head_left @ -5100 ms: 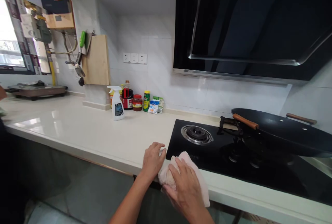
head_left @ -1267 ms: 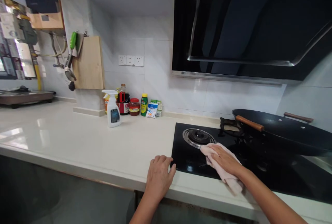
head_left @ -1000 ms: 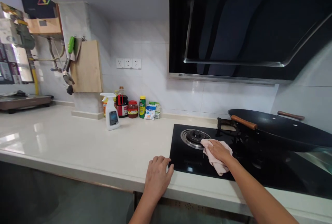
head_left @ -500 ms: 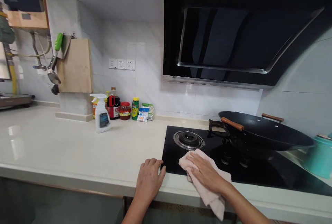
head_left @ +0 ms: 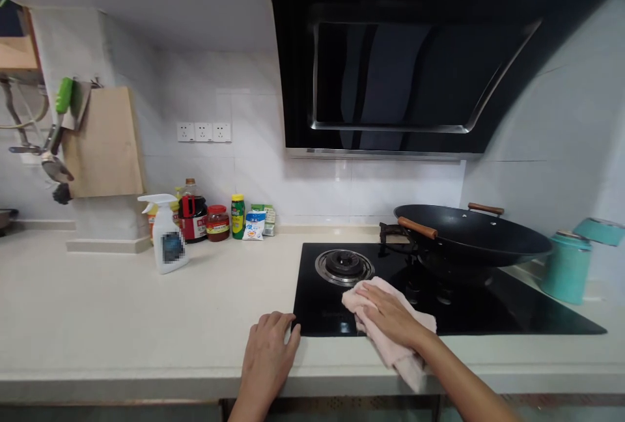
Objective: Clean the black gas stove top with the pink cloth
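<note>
My right hand presses a pale pink cloth flat onto the front of the black glass hob, just in front of the left burner. The cloth's tail hangs over the counter edge. My left hand rests palm down on the white counter by the hob's front left corner, fingers curled, holding nothing. A black wok with wooden handles sits on the right burner.
A white spray bottle stands on the counter, with sauce bottles and jars behind it by the wall. A wooden cutting board and utensils hang at left. Teal containers stand right of the hob. The range hood looms overhead.
My right hand slid the cloth from the counter edge up to the left burner, then back to the hob's front. My left hand stayed put. The view swung right, revealing teal containers.
</note>
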The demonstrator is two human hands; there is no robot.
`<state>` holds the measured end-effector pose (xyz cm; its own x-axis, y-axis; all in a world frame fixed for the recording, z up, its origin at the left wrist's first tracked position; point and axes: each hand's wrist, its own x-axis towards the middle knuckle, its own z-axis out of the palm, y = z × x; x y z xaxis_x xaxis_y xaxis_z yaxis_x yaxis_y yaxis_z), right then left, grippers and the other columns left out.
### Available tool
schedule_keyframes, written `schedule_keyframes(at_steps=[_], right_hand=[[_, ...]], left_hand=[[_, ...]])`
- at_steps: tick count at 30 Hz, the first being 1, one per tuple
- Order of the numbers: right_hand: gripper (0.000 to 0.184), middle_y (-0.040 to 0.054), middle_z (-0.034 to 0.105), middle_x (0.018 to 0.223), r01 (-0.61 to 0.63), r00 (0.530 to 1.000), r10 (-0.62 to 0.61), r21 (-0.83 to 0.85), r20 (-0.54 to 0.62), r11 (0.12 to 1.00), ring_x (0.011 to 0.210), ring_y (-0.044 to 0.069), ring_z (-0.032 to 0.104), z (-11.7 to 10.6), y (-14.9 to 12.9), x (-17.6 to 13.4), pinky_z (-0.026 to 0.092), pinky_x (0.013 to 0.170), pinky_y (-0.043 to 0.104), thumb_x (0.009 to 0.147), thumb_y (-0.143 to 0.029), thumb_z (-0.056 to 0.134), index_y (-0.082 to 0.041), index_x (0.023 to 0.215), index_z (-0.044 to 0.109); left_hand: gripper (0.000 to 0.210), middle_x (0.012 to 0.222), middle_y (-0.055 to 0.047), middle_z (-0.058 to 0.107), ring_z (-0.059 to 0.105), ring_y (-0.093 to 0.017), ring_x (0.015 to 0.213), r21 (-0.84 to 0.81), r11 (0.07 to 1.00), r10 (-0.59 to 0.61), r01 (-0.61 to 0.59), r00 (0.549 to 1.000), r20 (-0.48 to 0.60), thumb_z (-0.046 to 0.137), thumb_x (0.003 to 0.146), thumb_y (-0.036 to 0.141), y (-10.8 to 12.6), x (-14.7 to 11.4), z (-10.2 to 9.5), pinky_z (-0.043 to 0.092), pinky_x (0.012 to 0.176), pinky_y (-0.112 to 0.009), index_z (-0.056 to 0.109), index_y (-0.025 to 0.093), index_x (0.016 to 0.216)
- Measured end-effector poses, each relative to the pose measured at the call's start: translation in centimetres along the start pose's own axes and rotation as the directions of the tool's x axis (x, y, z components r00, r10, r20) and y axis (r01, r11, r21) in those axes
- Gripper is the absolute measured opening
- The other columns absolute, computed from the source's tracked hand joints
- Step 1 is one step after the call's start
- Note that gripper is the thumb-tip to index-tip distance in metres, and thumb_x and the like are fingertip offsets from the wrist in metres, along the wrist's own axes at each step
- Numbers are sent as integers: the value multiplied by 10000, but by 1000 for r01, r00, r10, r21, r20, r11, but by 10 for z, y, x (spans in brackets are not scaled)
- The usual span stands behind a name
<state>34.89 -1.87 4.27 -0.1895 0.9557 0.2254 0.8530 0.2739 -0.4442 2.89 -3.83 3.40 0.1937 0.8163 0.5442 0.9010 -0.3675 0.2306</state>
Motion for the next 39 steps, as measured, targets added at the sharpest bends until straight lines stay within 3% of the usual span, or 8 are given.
schedule_keyframes(at_steps=[3, 9, 24, 29, 35, 39], right_hand=[[588, 3, 365, 1640, 51, 999, -51, 41, 18, 998, 1536, 233, 275, -11, 10, -32, 157, 1285, 424, 995, -530, 365, -276, 1508, 502], [588, 20, 414, 1613, -90, 994, 96, 122, -44, 988, 1510, 242, 330, -35, 37, -64, 220, 1270, 439, 962, -518, 427, -257, 1477, 536], [580, 10, 442, 1593, -191, 967, 191, 14, -168, 981, 1504, 255, 332, -27, 29, -99, 217, 1265, 458, 935, -496, 420, -263, 1444, 571], [555, 20, 411, 1612, -221, 964, 215, -23, -158, 975, 1517, 265, 298, -11, -12, -84, 179, 1263, 504, 945, -439, 389, -274, 1444, 565], [563, -12, 342, 1651, 25, 999, -28, 88, 35, 996, 1542, 235, 233, 10, -83, -58, 115, 1275, 472, 923, -349, 435, -307, 1478, 517], [570, -1, 409, 1615, 105, 993, -111, 125, 40, 987, 1516, 223, 291, 7, -86, -54, 161, 1267, 429, 904, -326, 447, -289, 1465, 539]], left_hand=[[267, 1136, -61, 737, 637, -248, 1094, -2, 1000, 8, -8, 1000, 21, 503, 994, 290, 0, 2, -1, 442, 913, -398, 728, 242, 1129], [300, 1147, -68, 735, 637, -258, 1097, 12, 1000, 17, -17, 999, 35, 472, 998, 313, -3, 4, 2, 452, 915, -412, 724, 239, 1143], [324, 1168, -68, 735, 634, -266, 1115, 30, 999, 22, -24, 998, 54, 471, 991, 329, -4, 7, 2, 463, 943, -423, 720, 224, 1170], [337, 1172, -70, 738, 637, -273, 1110, 45, 999, 9, -11, 999, 47, 469, 988, 354, -5, 9, 4, 465, 934, -425, 719, 226, 1174], [339, 1172, -72, 739, 647, -277, 1119, 58, 998, 16, -20, 998, 61, 462, 978, 351, -7, 10, 4, 476, 927, -422, 724, 232, 1157], [338, 1176, -68, 737, 645, -270, 1115, 56, 998, 32, -36, 997, 68, 458, 981, 337, -9, 9, 4, 477, 942, -420, 721, 223, 1161]])
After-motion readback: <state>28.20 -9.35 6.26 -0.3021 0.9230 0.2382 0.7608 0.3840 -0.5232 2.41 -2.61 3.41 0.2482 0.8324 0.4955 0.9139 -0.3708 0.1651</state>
